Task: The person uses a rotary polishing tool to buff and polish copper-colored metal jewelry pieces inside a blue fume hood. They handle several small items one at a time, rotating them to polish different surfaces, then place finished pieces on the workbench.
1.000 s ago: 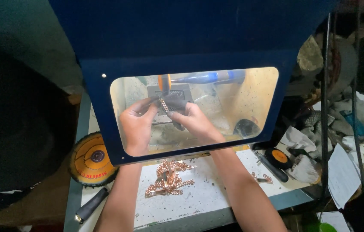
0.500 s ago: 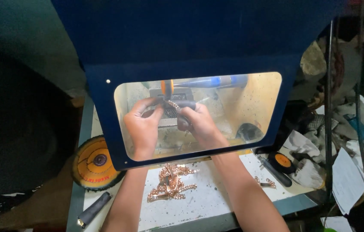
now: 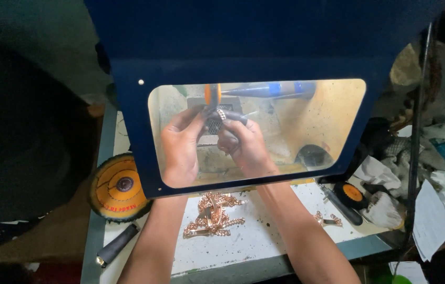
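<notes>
Looking through the clear window (image 3: 306, 126) of the dark blue hood (image 3: 243, 47), you have both hands up against the small orange wheel (image 3: 212, 94). Your left hand (image 3: 180, 150) and your right hand (image 3: 246, 147) are pressed close together, fingertips meeting around one small metal piece (image 3: 221, 114), which both pinch from either side. The piece sits just ahead of your fingers and touches, or very nearly touches, the lower edge of the wheel (the window's glare hides the exact contact). It lies straight ahead of you, between the two hands, neither hand clearly nearer. Its long axis I cannot tell; it is too small and half covered by your fingers.

The wheel stands on edge, and its spindle (image 3: 264, 89), grey with blue bands, runs off to your right, so the wheel's face is turned sideways to you and the piece meets its rim from below.

Counting what lies outside the hood: one heap of copper-coloured pieces (image 3: 213, 215) on the white bench top (image 3: 264, 242) between your forearms, too tangled to count singly; two loose copper-coloured bits (image 3: 327, 219) just beside your right forearm; one large yellow-and-orange disc (image 3: 119, 186) by your left arm; one small orange-capped round thing (image 3: 352, 193) well to the right; one dark handle (image 3: 117, 245) at the bench's left edge.
</notes>
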